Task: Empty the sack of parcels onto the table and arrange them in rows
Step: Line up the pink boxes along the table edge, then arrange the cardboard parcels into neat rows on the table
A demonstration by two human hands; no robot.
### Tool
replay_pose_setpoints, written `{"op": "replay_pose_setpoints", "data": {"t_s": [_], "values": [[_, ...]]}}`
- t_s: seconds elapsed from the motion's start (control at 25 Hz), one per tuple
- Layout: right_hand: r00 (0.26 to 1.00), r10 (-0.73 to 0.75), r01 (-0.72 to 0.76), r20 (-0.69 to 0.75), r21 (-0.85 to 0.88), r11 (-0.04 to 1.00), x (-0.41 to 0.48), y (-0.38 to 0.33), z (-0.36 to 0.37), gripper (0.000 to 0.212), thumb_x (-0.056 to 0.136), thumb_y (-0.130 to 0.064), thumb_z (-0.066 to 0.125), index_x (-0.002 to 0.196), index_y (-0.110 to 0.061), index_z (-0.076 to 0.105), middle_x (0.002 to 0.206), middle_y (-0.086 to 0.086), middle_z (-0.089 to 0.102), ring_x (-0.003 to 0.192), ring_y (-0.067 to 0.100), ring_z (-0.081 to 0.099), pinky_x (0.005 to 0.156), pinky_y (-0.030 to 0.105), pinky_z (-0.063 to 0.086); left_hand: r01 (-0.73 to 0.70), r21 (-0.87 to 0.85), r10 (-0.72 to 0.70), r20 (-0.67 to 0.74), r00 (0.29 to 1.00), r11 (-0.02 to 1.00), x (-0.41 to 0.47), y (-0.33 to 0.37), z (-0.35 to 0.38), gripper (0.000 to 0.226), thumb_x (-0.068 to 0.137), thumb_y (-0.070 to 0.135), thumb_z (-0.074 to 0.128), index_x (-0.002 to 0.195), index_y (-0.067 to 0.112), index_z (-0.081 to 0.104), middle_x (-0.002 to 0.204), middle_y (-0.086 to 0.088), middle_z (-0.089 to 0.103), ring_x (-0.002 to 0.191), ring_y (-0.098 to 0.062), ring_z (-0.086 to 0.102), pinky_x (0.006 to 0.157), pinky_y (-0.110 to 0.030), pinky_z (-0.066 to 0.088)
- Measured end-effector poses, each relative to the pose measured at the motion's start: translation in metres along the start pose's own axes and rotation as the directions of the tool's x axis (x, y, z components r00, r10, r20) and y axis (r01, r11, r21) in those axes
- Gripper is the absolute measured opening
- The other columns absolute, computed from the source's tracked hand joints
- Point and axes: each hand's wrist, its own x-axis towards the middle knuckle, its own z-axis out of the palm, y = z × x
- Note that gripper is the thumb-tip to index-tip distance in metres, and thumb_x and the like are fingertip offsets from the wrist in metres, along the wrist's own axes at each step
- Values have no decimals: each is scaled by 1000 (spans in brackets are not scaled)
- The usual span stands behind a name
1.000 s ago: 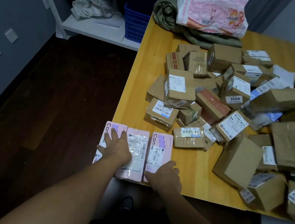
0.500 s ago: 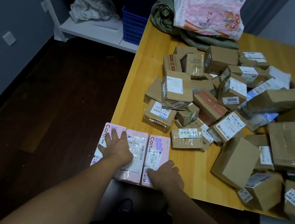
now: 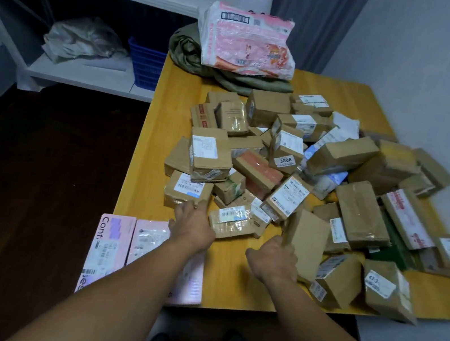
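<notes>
Pink parcels: three, flat, side by side in one row at the near left corner of the counter (image 3: 167, 119). The left one (image 3: 108, 249) overhangs the counter's left edge; the middle one (image 3: 146, 242) is partly under the left forearm; the third (image 3: 190, 283) shows only as a strip past that arm.

Brown boxes: a loose heap (image 3: 306, 178) over the middle and right of the counter, stacked and tilted, too overlapped for a sure count (roughly thirty). Most carry white labels; one reads "3006" (image 3: 285, 161).

Left hand (image 3: 192, 226): palm down, fingers spread and open, fingertips touching the near edge of a labelled box (image 3: 187, 191) at the heap's front left. It grips nothing.

Right hand (image 3: 272, 260): palm down, against the near left edge of a plain tilted box (image 3: 307, 237). Its fingers are hidden behind the knuckles, so I cannot tell whether it grips.

Sack (image 3: 222, 71): one, olive green, crumpled at the far end of the counter, with one pink-and-white plastic bag (image 3: 248, 43) lying on it.

Counter: yellow wood, its right side next to a pale wall.

Room: dark wood floor (image 3: 39, 169) on the left; white shelving (image 3: 85, 75) behind, holding one blue crate (image 3: 146, 65) and a grey bundle (image 3: 82, 39).
</notes>
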Motion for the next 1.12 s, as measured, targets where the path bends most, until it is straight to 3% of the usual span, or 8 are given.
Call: {"op": "replay_pose_setpoints", "data": {"t_s": [0.24, 0.44, 0.56, 0.76, 1.0, 1.12], "values": [[999, 36, -35, -21, 57, 998, 54, 52, -27, 71, 86, -43, 66, 139, -10, 30, 141, 18, 36, 131, 36, 37, 106, 45, 39, -30, -73, 31, 24, 999, 997, 14, 64, 42, 63, 88, 20, 62, 147, 24, 41, 147, -9, 43, 137, -33, 33, 110, -43, 35], [999, 33, -38, 26, 202, 979, 104, 95, -44, 91, 85, -41, 67, 150, -1, 17, 150, 22, 29, 136, 40, 34, 110, 46, 37, 5, -281, 13, 64, 998, 960, 10, 133, 88, 50, 86, 9, 60, 135, 15, 54, 129, -10, 60, 116, -31, 57, 93, -35, 49], [997, 3, -20, 74, 236, 972, 125, 116, -49, 90, 87, -41, 67, 150, 1, 17, 149, 23, 33, 135, 38, 37, 110, 42, 37, 48, -324, -4, 135, 991, 945, 5, 164, 113, 51, 86, 10, 60, 136, 12, 52, 134, -10, 59, 121, -29, 56, 93, -28, 45], [991, -49, 12, 125, 281, 960, 144, 131, -48, 87, 86, -37, 69, 146, 3, 20, 148, 24, 37, 134, 39, 40, 109, 42, 39, 84, -351, -26, 168, 985, 933, 7, 184, 136, 61, 87, 11, 61, 146, 14, 44, 144, -9, 52, 130, -26, 51, 101, -29, 43], [980, -53, -10, 194, 311, 950, 145, 129, -39, 78, 89, -27, 66, 145, 4, 20, 144, 24, 46, 127, 39, 50, 98, 41, 45, 97, -354, -10, 240, 971, 930, 3, 194, 145, 62, 90, 10, 62, 147, 10, 37, 143, -11, 52, 126, -28, 53, 88, -24, 41], [980, -41, -22, 193, 310, 950, 141, 127, -38, 77, 88, -28, 66, 144, -2, 20, 143, 20, 47, 126, 37, 51, 99, 43, 47, 120, -331, -30, 265, 964, 936, 4, 190, 151, 48, 88, 11, 61, 134, 10, 47, 133, -12, 58, 114, -29, 57, 87, -31, 48]]}}
